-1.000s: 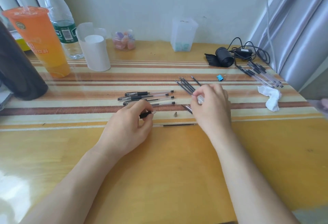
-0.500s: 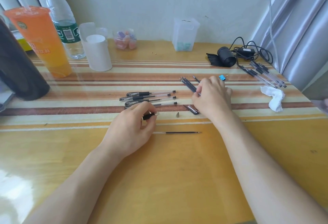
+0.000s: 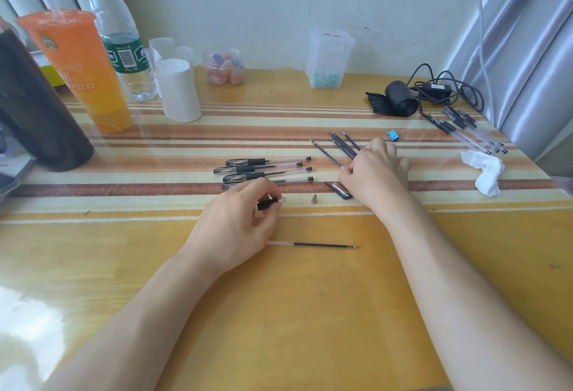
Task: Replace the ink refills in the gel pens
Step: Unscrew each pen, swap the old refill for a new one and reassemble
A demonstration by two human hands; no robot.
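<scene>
My left hand [image 3: 235,229] grips an opened pen barrel [image 3: 269,204] by its black rubber grip. A loose refill [image 3: 313,245] lies on the wood just in front of that hand. A small metal pen tip [image 3: 314,199] stands on the striped mat, and a black pen cap [image 3: 339,190] lies to its right. My right hand [image 3: 373,175] pinches the near end of one new refill [image 3: 327,153], drawn out of a bunch of new refills [image 3: 342,144]. Several capped gel pens [image 3: 266,170] lie in a row behind my left hand.
An orange drink cup [image 3: 77,68], water bottle [image 3: 124,46], white paper cup [image 3: 178,93] and dark cylinder [image 3: 34,105] stand at the back left. A candy jar [image 3: 224,66], clear box [image 3: 328,58], black cable bundle [image 3: 428,96], more pens [image 3: 471,131], blue clip [image 3: 393,135] and tissue [image 3: 485,172] occupy the back and right.
My right hand left the used refill on the wood, moved back to the refill bunch and drew one refill out to the left. My left hand stayed put with the barrel.
</scene>
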